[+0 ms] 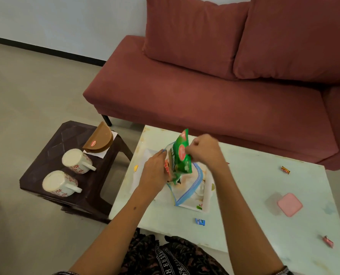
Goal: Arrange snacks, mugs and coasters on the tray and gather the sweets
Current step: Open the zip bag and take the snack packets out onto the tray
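My right hand (203,150) pinches a green snack packet (182,155) upright above a clear zip bag (189,187) with a blue seal. My left hand (155,171) holds the bag's open mouth, and a red packet edge shows beside its fingers. The bag lies on a white tray (207,203) on the pale table (254,225). Two upturned floral mugs (77,161) (59,183) stand on a dark stool (52,151) at the left, with brown coasters (99,140) behind them. Wrapped sweets lie loose on the table: a blue one (200,221), a red-yellow one (285,170) and a pink one (328,241).
A pink-lidded small box (289,204) sits on the table's right side. A red sofa (204,92) with two cushions runs along the far edge of the table. Bare floor lies to the left of the stool.
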`<state>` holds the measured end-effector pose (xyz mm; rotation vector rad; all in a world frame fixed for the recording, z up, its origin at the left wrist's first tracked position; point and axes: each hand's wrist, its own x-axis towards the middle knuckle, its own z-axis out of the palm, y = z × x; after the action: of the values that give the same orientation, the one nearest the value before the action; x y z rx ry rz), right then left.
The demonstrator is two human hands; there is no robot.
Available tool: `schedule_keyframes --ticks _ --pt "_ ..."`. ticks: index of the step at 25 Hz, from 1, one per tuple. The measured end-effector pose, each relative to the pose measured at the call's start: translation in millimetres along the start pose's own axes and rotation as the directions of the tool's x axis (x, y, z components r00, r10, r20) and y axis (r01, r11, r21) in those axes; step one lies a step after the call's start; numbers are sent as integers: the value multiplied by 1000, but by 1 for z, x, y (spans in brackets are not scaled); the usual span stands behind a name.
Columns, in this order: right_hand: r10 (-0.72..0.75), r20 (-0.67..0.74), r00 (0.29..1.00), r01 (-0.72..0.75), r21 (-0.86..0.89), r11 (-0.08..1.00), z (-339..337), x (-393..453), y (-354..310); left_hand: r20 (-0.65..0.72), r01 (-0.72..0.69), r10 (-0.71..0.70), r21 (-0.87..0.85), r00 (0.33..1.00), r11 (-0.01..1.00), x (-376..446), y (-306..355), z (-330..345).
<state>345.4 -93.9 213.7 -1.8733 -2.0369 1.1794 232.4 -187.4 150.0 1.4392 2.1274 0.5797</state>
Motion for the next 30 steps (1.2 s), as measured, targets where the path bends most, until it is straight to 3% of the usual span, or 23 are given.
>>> schedule_keyframes --ticks 4,9,12,15,18,21,24,30 --pt "-35 -205 978 82 224 971 -78 -20 3 -27 55 -55 -10 998 998 7 9 -1" --pt "49 -328 943 28 226 974 -106 -11 51 -60 166 -167 -10 984 986 14 9 -6" --pt "113 -404 907 -83 92 992 -86 18 88 -81 188 -189 -16 979 982 16 8 -9" --pt "185 -388 903 -213 -30 977 -39 44 124 -108 154 -155 -18 982 988 16 11 -11" --pt "227 -355 907 -224 50 973 13 58 156 -133 126 -125 2 983 992 15 8 -12" --pt "287 -197 938 -265 130 955 56 63 193 -170 115 -112 8 979 993 14 0 -12" --pt "415 -89 905 -386 234 892 86 57 232 -173 138 -132 27 976 990 11 -7 -12" --pt "529 -82 844 -520 112 847 88 57 276 -126 122 -114 57 985 991 4 -10 -9"
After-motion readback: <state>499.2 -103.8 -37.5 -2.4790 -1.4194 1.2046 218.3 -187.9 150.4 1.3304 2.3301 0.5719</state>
